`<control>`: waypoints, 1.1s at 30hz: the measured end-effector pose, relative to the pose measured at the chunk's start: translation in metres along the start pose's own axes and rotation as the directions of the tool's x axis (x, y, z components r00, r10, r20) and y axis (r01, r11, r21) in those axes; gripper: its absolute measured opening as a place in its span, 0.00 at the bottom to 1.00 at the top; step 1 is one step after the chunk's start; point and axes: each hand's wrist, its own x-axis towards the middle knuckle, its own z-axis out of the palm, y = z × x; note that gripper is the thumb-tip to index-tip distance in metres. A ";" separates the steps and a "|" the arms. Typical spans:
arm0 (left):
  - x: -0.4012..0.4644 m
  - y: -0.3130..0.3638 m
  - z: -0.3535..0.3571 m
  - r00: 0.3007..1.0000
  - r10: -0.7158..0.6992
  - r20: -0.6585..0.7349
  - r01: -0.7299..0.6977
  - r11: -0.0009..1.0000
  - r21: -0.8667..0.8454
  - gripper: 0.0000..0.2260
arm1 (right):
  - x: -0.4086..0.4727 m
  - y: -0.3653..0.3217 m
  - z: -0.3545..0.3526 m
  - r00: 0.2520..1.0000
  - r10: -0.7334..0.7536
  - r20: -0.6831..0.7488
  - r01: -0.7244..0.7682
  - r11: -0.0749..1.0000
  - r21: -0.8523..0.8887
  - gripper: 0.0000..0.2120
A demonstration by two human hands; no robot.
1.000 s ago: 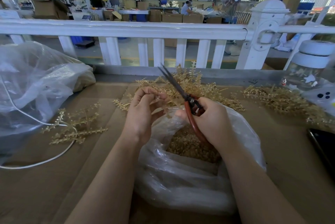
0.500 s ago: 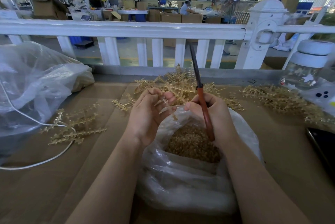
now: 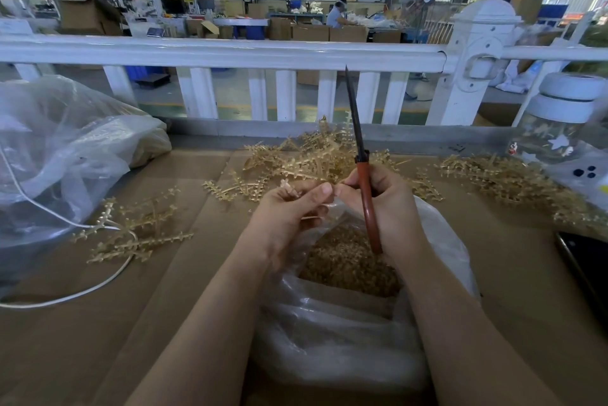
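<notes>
head view: left hand (image 3: 285, 220) pinches sprig (image 3: 285, 183) over bag (image 3: 345, 333) to catch bits; right hand (image 3: 393, 205) grips closed scissors (image 3: 362, 175) upright, clear.

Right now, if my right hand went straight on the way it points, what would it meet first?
Probably the heap of golden sprigs just beyond the right hand; the scissors tip points toward the white railing behind, though depth is unclear.

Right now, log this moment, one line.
left hand pinches golden plastic sprig | right hand grips red-handled scissors | over clear plastic bag
</notes>
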 end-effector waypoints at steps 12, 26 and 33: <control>0.001 0.000 0.000 0.995 0.065 -0.078 -0.063 0.998 0.027 0.04 | -0.003 -0.002 0.002 0.998 0.069 0.015 -0.069 0.998 -0.007 0.08; 0.002 0.003 -0.003 0.977 0.148 -0.152 -0.154 0.987 -0.033 0.02 | 0.000 0.004 -0.001 0.999 0.035 0.022 -0.033 0.996 -0.088 0.09; 0.002 0.013 -0.014 0.933 0.269 -0.239 -0.285 0.958 -0.036 0.05 | -0.006 0.003 -0.003 0.997 -0.081 -0.008 0.073 0.930 -0.361 0.25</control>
